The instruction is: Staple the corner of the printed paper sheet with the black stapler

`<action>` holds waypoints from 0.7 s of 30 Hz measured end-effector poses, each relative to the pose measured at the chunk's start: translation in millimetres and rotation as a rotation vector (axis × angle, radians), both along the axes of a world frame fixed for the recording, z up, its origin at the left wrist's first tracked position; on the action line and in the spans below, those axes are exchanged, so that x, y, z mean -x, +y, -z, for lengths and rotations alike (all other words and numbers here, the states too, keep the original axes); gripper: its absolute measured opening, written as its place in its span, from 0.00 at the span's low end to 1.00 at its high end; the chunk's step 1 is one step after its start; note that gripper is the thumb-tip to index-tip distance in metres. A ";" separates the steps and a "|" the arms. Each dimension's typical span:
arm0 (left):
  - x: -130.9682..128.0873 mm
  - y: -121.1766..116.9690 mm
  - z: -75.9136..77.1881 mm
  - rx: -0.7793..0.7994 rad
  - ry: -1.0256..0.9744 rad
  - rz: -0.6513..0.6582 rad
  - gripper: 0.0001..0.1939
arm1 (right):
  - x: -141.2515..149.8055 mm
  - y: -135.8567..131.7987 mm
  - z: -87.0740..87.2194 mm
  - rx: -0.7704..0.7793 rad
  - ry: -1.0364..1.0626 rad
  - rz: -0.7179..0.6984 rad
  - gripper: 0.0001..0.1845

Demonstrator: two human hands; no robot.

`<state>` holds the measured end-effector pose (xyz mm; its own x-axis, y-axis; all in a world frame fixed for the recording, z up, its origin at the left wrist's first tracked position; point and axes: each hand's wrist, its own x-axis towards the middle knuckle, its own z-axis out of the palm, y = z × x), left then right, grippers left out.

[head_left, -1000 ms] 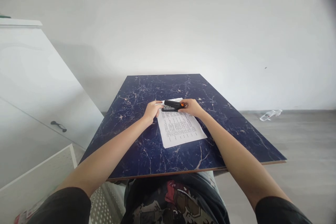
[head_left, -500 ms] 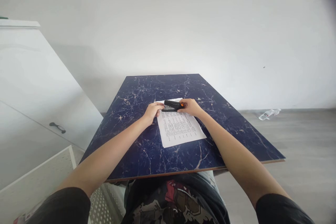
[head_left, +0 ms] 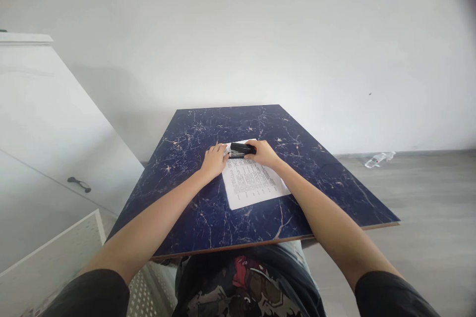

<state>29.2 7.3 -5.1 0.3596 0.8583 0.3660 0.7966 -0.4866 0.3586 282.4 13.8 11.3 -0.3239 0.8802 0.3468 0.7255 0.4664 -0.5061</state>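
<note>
A black stapler [head_left: 242, 148] lies across the upper part of a printed sheet of paper [head_left: 256, 181], its jaw pointing left. My right hand [head_left: 263, 153] is closed around the stapler's right end. At the paper's upper left edge, my left hand [head_left: 214, 161] lies with its fingers stretched out and slightly apart. Its thumb reaches onto the paper, close to the stapler's front. Whether more sheets lie under the top one, I cannot tell.
The paper rests on a dark blue marble-patterned table [head_left: 201, 218]. A white cabinet [head_left: 44, 124] with a dark handle stands on the left, and a white perforated basket-like piece [head_left: 143, 294] is below. Clear plastic packaging [head_left: 379, 159] lies on the floor to the right.
My left hand has shifted left a little, and its fingers have spread flat beside the stapler. My right hand has slid forward along the stapler, covering its orange part.
</note>
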 end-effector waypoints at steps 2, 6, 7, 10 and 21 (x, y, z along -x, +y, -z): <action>1.9 2.5 2.7 0.042 0.072 -0.010 0.18 | -13.3 0.9 -5.5 -0.016 0.001 0.113 0.16; 6.4 3.6 1.8 0.019 0.087 -0.030 0.21 | -56.6 5.2 -14.7 -0.045 0.023 0.370 0.16; 6.9 3.3 0.8 0.008 0.082 -0.024 0.22 | -65.9 6.5 -15.6 -0.036 0.012 0.429 0.18; 6.2 2.0 -1.3 0.018 0.092 0.025 0.24 | -80.0 9.0 -15.3 0.001 -0.034 0.508 0.19; 5.4 -5.7 -3.4 0.043 0.157 0.105 0.29 | -63.3 4.3 -12.7 0.069 -0.070 0.380 0.16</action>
<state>23.9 1.6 -1.7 0.4973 0.8270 0.2623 0.7902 -0.5565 0.2566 345.7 18.0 24.0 0.0086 0.9625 0.2710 0.8738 0.1245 -0.4700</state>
